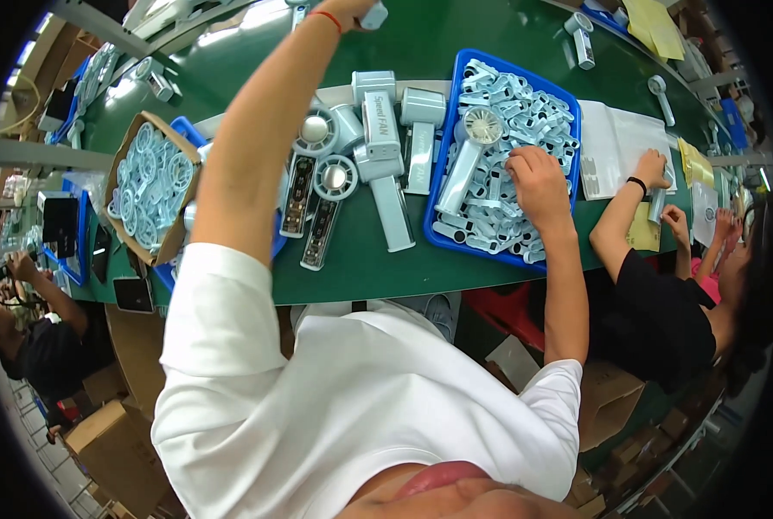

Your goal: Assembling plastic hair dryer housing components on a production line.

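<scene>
My left hand reaches far forward to the top edge of the view, closed on a pale blue plastic piece, which is partly cut off. My right hand is over a blue tray, its fingers curled together among many small pale blue plastic parts. What its fingertips hold, if anything, is hidden. Across the tray's left side lies a handheld fan with a round grille. Left of the tray, several pale blue fans are piled, and two opened fans show boards inside their handles.
A cardboard box of pale blue ring-shaped parts stands at the left on the green table. Beyond the tray lies a single fan. White sheets lie to the right, where a co-worker's hand works. Another person sits far left.
</scene>
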A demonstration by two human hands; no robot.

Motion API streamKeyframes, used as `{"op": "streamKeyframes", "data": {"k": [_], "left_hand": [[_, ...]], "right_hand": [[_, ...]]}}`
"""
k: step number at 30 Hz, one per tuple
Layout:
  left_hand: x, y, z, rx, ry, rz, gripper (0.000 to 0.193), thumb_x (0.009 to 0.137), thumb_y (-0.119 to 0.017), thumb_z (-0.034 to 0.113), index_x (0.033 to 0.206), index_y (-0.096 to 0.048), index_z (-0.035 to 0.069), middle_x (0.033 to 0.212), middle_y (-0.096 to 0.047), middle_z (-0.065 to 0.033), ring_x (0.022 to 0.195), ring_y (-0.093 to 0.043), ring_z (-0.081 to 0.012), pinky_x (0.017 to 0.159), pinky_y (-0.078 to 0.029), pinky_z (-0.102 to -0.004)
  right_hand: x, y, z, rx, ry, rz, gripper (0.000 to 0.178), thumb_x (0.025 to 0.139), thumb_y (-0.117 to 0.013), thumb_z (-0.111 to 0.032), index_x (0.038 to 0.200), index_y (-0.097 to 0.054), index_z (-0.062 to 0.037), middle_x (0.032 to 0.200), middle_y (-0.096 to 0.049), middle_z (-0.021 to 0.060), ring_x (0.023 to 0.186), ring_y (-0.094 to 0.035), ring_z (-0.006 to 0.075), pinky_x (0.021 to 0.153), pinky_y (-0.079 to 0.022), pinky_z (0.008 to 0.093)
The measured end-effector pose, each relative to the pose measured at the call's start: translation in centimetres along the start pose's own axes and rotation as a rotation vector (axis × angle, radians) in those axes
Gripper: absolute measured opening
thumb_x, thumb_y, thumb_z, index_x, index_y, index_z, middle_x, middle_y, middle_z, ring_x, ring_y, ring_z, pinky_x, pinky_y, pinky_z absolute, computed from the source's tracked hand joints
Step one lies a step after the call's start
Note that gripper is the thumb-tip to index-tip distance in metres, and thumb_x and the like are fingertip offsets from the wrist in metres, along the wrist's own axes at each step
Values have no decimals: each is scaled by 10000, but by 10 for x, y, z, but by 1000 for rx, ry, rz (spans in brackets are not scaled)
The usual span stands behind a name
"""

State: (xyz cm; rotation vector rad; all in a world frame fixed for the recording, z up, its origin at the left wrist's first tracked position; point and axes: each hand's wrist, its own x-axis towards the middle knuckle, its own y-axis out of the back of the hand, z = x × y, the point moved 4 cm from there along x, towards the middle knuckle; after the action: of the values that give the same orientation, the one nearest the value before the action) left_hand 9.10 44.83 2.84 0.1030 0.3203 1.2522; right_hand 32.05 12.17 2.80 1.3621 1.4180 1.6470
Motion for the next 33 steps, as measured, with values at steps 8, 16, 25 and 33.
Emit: {"op": "streamKeyframes", "data": {"k": [8,16,25,33], "left_hand": [[-270,57,123,-395,-418,258,540,849,-518,38,1302,-226,78,897,-557,-93,649,-598,-200,633,-536,-325],[-419,35,-28,-721,-297,61,710,736,-631,222,1310,-256,38,1188,-427,-229,669,-580,-235,506,-493,-316],[-434,-49,-67,-1021,197,-284,812,690,-791,301,1301,-312,61,1108,-492,-121,827,-568,-207,635,-535,-318],[-425,-52,-73,-931,117,-281,640,735,-729,194,1228,-334,94,1031,-543,-117,860,-591,-212,756,-495,-354]], "right_hand": [[-5,-5,8,-103,-1,-77,308,629,-705,-48,923,-619,-85,912,-593,46,899,-562,238,753,-442,362],[4,10,19,29,-54,-97,255,692,-701,-49,923,-598,-76,860,-571,87,817,-578,274,688,-473,359],[-1,20,30,239,-225,-41,238,745,-712,-118,960,-641,-47,950,-605,46,643,-532,158,610,-453,266],[-14,36,9,908,-476,196,300,933,-513,-155,1206,-543,-34,846,-642,42,622,-474,41,575,-397,179]]}}
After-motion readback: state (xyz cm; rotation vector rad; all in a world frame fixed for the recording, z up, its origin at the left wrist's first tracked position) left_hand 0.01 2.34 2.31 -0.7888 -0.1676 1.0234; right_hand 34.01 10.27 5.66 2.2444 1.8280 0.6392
